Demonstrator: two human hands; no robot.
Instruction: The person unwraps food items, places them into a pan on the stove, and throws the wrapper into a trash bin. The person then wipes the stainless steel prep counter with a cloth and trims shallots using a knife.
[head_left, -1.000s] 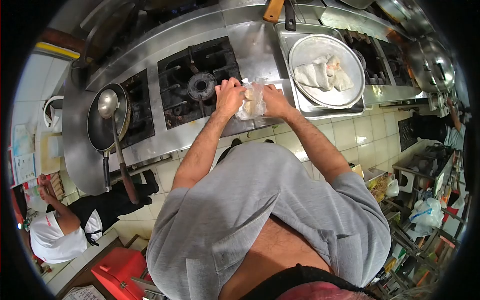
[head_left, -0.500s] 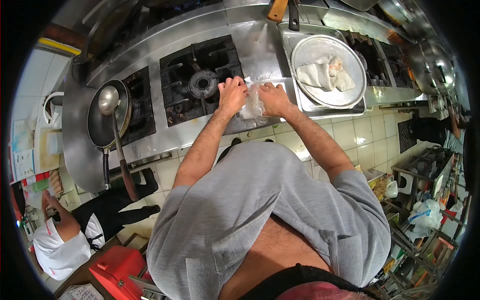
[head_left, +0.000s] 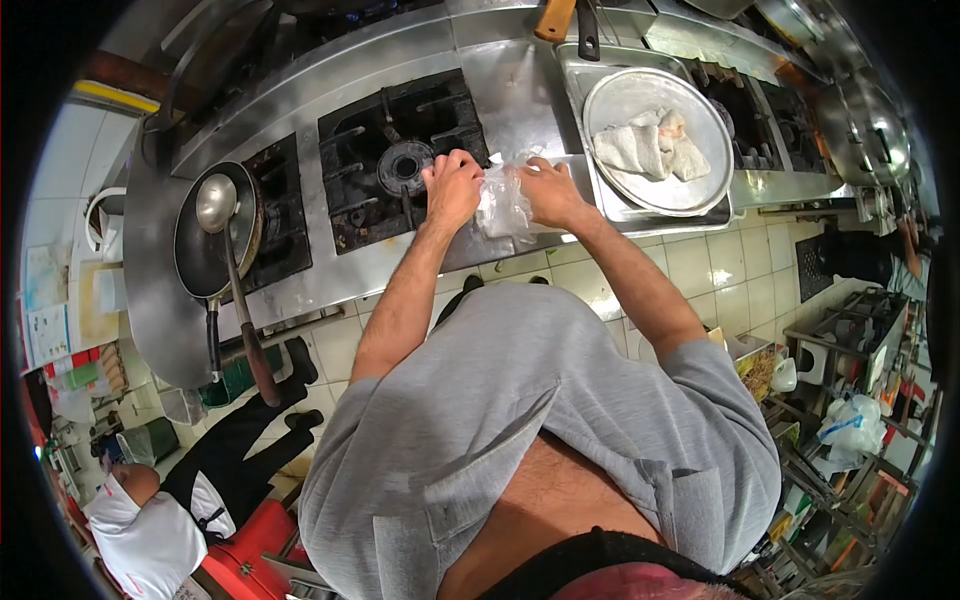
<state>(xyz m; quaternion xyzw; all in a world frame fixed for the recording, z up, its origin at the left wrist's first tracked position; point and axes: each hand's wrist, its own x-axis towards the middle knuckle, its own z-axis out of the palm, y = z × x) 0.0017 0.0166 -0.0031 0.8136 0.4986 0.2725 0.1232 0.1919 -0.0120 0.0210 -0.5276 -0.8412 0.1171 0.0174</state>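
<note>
A crumpled clear plastic bag [head_left: 503, 208] is stretched between my two hands at the stove's front edge. My left hand [head_left: 456, 188] grips the bag's left side with curled fingers, beside the black gas burner [head_left: 404, 167]. On the other side, my right hand [head_left: 552, 194] pinches the bag, its fingers bent over the edge. Whatever the bag may contain is not clear. Just right of my right hand, a round metal tray [head_left: 612, 190] carries a folded cloth [head_left: 640, 150] and rests on a rectangular steel tray [head_left: 572, 70].
A black frying pan [head_left: 190, 255] with a ladle [head_left: 217, 203] across it sits at the left, handles jutting past the stove edge. A person in a white top [head_left: 150, 535] is at lower left, near a red box [head_left: 255, 550]. Metal shelving [head_left: 850, 345] stands at right.
My hands have drawn slightly apart, and more of the plastic bag shows between them. The person at lower left has shifted downward and to the right.
</note>
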